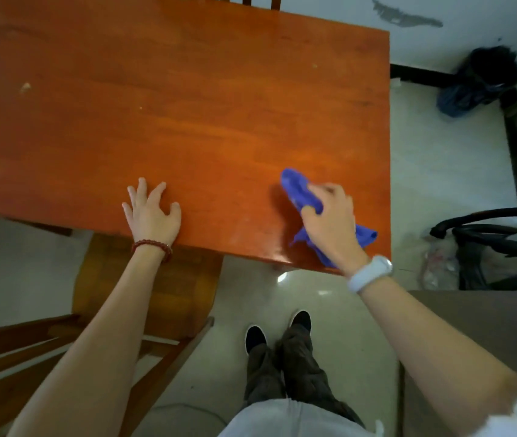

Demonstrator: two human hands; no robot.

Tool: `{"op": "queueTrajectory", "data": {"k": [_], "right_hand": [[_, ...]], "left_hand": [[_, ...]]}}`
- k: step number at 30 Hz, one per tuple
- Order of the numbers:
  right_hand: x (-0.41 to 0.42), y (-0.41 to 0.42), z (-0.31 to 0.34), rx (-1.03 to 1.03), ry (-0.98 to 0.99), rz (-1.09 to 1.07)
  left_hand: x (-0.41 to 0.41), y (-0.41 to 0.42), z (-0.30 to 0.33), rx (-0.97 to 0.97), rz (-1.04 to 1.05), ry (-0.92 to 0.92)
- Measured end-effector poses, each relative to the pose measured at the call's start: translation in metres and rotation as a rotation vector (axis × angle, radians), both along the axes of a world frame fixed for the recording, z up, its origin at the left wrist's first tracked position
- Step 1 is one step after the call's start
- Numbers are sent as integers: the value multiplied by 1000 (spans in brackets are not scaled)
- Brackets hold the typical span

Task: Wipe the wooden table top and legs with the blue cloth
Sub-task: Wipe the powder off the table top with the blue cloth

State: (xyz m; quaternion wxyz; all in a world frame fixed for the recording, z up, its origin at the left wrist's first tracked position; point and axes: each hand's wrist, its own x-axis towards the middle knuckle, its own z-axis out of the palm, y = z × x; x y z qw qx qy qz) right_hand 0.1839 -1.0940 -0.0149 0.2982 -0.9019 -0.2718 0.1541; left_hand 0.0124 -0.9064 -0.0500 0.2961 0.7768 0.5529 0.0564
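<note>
The right hand (329,216) grips the crumpled blue cloth (301,190) on the near right corner of the orange-brown wooden counter (188,105). The left hand (151,209) rests splayed, empty. Specks remain far left; legs appear outstanding.

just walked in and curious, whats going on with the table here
A person stands at the near edge of a wooden table and is wiping its top. The right hand grips a bunched blue cloth on the surface near the right corner. The left hand rests on the top with fingers spread, holding nothing. A few pale specks show on the far left part.
</note>
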Motion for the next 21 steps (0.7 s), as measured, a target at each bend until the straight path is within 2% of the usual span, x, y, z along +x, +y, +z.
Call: {"op": "queueTrajectory", "data": {"k": [2,4,5,7,8,10,12,14,16,17,19,21], "right_hand": [[-13,23,-4,-231,-40,-52],[-45,32,-12,-259,-238,250],[-64,29,-18,-212,-262,449],[-91,5,-21,-157,-145,787],[-94,-13,-19,-133,-60,867],[-84,-53,-14,-23,10,767],[-53,-86,-9,115,-150,483],[-9,-107,-5,105,-273,169],[20,-110,-1,30,-261,-115],[22,-106,-4,-23,-252,-174],[5,-100,-15,-197,-330,-23],[-25,-104,-27,-201,-393,274]], "left_hand": [[-1,-3,5,-31,79,-89],[3,-4,11,-58,189,-181],[5,-5,12,-59,222,-204],[4,-8,12,-48,248,-211],[3,-11,12,-41,252,-209],[3,-21,14,-24,226,-190],[7,-38,15,22,123,-136],[15,-66,13,85,0,-86],[25,-97,10,137,-96,-59],[30,-110,8,144,-132,-44],[36,-132,3,129,-181,-10],[37,-146,-2,125,-195,9]]}}
